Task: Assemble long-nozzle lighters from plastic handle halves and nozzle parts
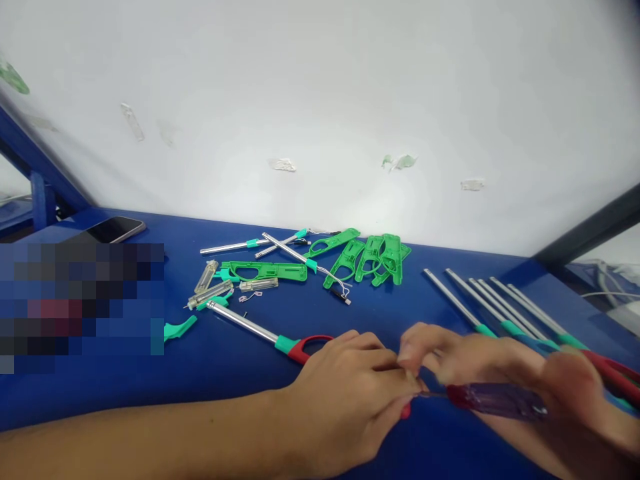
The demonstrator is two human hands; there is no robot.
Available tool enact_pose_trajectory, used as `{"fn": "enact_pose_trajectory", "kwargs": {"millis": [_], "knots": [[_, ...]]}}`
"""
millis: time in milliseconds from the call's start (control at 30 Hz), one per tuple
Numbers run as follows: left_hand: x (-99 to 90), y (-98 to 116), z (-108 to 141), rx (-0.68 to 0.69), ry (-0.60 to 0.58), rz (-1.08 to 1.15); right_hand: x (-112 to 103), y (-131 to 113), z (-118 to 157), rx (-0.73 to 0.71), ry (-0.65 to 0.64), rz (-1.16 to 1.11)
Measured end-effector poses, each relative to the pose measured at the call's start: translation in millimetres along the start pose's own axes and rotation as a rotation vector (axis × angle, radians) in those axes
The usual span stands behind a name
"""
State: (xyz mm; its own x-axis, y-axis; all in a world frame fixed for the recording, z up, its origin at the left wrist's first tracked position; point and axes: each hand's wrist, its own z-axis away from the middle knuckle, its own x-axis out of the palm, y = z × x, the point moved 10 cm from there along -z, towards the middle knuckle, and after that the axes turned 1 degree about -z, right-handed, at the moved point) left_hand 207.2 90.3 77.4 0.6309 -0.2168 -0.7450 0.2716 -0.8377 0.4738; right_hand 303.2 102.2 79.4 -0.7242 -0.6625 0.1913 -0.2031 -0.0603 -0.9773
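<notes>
My left hand [350,393] is closed around a long-nosed gas lighter [297,350] with a red handle, a teal collar and a silver barrel pointing to the far left. Most of the handle is hidden under the fingers. In my right hand [525,363], blurred by motion, is a screwdriver [500,399] with a see-through red and purple handle. Its thin shaft reaches toward the left fingertips, where the tip is hidden. The two hands are close together above the blue table.
Green handle shells [345,260] and loose silver barrels [235,247] with wires are at the back. Nearer left are clear fuel tanks [259,285] and a teal piece [181,329]. Several lighters [530,310] lie at right. A phone [115,230] lies back left beside a pixelated patch.
</notes>
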Motion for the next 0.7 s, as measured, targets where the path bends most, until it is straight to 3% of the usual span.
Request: {"fn": "enact_pose_trajectory", "kwargs": {"millis": [67, 133, 200, 300, 433, 500, 700], "knots": [[0.0, -0.7, 0.2, -0.008, -0.009, 0.012, 9.7, -4.3, -1.0, 0.016, -0.109, 0.062], [0.4, -1.0, 0.1, -0.011, -0.024, 0.023, 10.9, -9.9, -3.6, -0.034, -0.126, 0.123], [1.1, -1.0, -0.1, -0.012, -0.038, 0.029, -5.0, -20.8, -4.4, -0.169, 0.062, 0.149], [1.8, -0.6, -0.6, -0.008, -0.04, 0.03, -12.6, -24.0, 0.5, -0.288, 0.189, 0.159], [2.0, -1.1, -1.4, -0.01, -0.026, 0.031, -4.7, -9.8, -8.8, -0.248, 0.1, 0.156], [1.6, -2.0, -1.7, -0.017, -0.021, 0.026, 8.3, -7.3, -18.9, -0.267, -0.043, 0.125], [1.8, -2.4, -1.8, -0.017, -0.03, 0.034, -0.8, 2.3, -38.8, -0.154, 0.086, 0.27]]}}
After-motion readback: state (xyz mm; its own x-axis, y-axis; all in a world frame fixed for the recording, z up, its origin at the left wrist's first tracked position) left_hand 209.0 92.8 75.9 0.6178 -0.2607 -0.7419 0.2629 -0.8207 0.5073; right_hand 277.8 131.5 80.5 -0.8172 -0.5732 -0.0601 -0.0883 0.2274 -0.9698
